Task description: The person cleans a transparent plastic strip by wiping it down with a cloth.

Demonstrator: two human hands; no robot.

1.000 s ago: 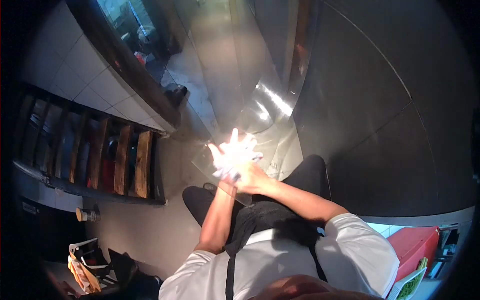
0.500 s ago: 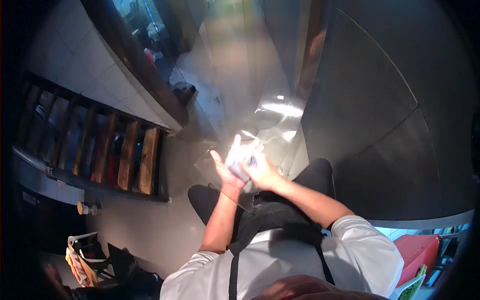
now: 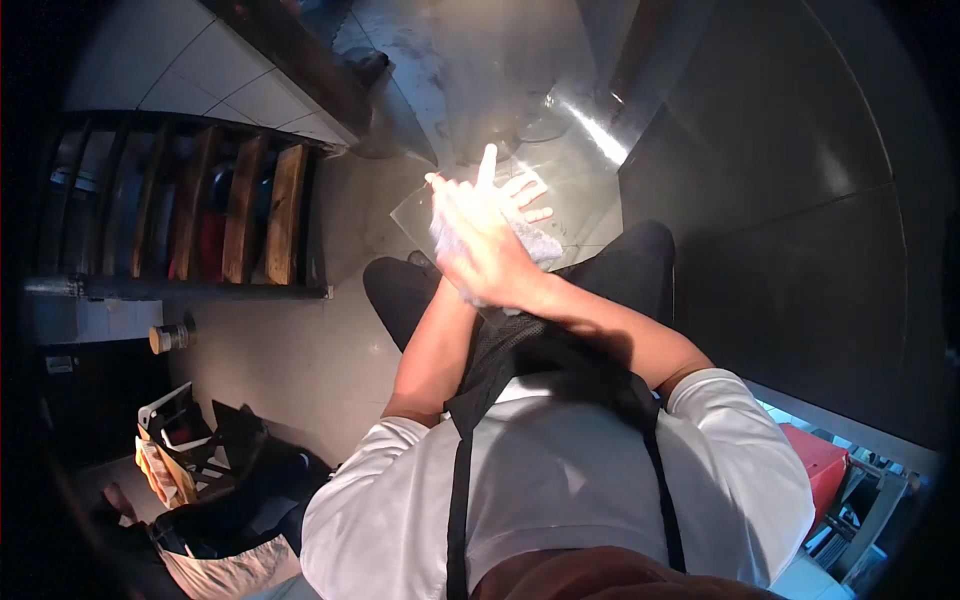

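Dark panels are standing at 2 o'clock, a slatted rack at 10. Near the centre, toward 12, the right hand is holding a pale cloth against the left hand, whose fingers are spreading wide toward 1 o'clock.

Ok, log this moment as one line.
left hand: beneath, spread open | right hand: overlapping on top | cloth: bunched at both hands | right grip: unclear

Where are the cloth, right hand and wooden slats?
Cloth (image 3: 543,246), head view, uncovered part.
Right hand (image 3: 494,258), head view, back of the hand.
Wooden slats (image 3: 287,215), head view, the slat nearest the right hand.
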